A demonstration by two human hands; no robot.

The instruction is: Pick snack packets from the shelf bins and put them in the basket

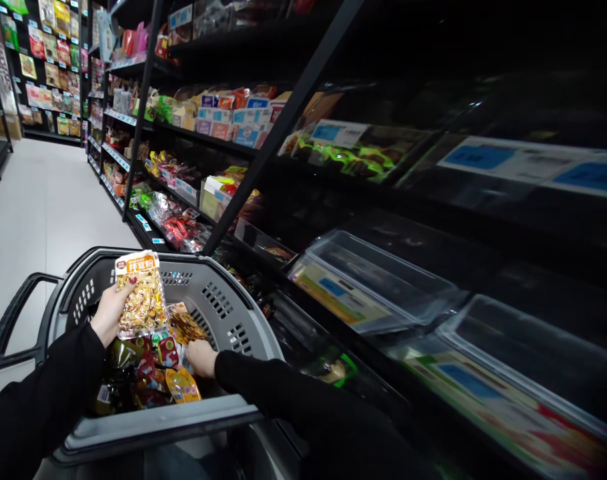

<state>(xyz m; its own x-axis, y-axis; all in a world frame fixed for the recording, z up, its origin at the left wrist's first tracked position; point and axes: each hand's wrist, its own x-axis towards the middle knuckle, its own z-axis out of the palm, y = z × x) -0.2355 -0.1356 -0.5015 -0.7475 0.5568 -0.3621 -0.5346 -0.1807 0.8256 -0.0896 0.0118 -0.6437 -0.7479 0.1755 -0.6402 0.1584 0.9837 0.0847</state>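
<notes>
My left hand (pixel 112 312) grips a clear and white food packet (pixel 142 300) with an orange label at its top, thumb across its front. It holds the packet upright over the grey shopping basket (pixel 218 407). My right hand (pixel 202 358) is down inside the basket, its fingers curled at the lower edge of a second packet (pixel 188 325) with brown food and an orange corner. Beneath both hands lie several packets: dark red ones (pixel 166 352), a yellow-orange one (pixel 182 385) and dark green ones (pixel 126 353). My right fingertips are hidden.
Black store shelves (pixel 263 160) with boxed and bagged snacks run along the right. Clear lidded bins (pixel 373 280) stand close by my right arm. The basket's black handle (pixel 13 320) sticks out left over the pale aisle floor (pixel 58 200). More packets hang on a far rack (pixel 51 60).
</notes>
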